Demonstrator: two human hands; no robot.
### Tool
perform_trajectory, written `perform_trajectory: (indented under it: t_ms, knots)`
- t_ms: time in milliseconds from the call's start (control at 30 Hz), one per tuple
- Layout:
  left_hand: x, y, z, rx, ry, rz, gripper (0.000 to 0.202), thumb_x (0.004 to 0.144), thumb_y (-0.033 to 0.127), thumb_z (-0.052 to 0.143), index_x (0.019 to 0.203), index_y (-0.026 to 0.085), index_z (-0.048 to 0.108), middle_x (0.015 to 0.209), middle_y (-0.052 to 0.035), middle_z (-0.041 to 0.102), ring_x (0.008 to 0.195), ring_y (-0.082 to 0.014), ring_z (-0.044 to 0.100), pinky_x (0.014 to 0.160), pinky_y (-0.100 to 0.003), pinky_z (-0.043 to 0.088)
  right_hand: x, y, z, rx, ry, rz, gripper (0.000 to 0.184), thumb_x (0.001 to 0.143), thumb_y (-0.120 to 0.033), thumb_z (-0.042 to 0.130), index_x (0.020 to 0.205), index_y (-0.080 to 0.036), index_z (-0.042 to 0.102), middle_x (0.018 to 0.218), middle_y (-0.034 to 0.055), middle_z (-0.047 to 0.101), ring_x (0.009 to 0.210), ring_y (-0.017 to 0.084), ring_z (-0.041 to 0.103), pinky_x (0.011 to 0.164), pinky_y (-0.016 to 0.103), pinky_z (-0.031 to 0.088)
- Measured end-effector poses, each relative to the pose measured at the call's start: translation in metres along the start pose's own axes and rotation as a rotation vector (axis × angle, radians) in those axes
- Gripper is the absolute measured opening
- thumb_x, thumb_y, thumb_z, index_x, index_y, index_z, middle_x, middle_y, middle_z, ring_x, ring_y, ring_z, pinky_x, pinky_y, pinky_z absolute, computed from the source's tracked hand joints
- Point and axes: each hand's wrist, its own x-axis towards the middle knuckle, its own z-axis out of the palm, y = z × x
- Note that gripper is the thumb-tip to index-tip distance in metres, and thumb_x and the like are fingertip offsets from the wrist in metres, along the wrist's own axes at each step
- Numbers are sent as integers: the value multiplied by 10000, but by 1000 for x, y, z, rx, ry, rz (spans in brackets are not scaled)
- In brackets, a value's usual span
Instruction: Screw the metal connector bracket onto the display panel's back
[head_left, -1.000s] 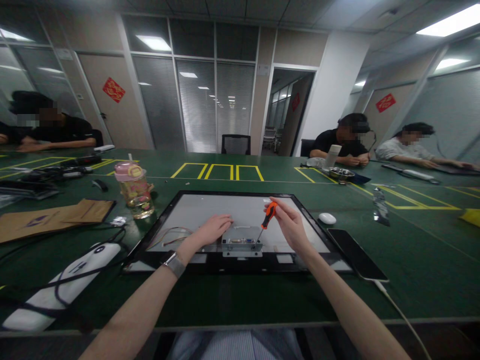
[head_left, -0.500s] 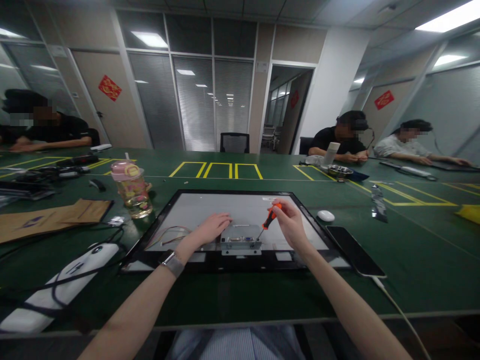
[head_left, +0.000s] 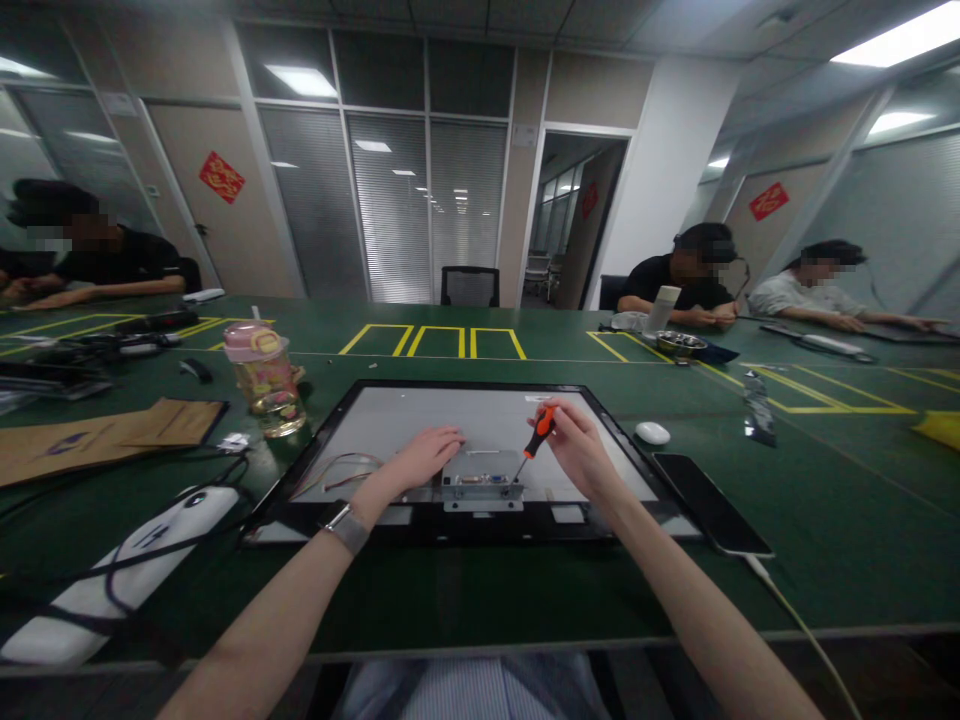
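Note:
A monitor panel with a black frame lies face down on the green table in front of me. A small metal connector box sits at its near middle. My right hand is closed round an orange-handled screwdriver, whose tip rests on the box's right side. My left hand lies flat on the panel just left of the box, fingers stretched out. Thin coloured wires run along the panel to the left of that hand.
A pink-lidded bottle stands left of the panel, beside brown paper and black cables. A black phone and a white mouse lie to the right. Other people sit at the far left and far right.
The screwdriver handle has dipped slightly in my right hand's fingers. My left hand has stayed on the panel.

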Motion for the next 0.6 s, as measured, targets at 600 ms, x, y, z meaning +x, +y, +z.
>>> perform_trajectory:
  t_ms: [600]
  knots:
    - [1, -2, 1, -3, 2, -4, 421, 941, 397, 248, 1199, 214, 527, 1330, -47, 469, 1238, -187, 389, 1048, -359, 241, -2, -4, 3, 69, -90, 32, 210, 773, -339, 621, 959, -248, 661, 863, 27, 672, 857, 197, 620, 931, 431, 396]
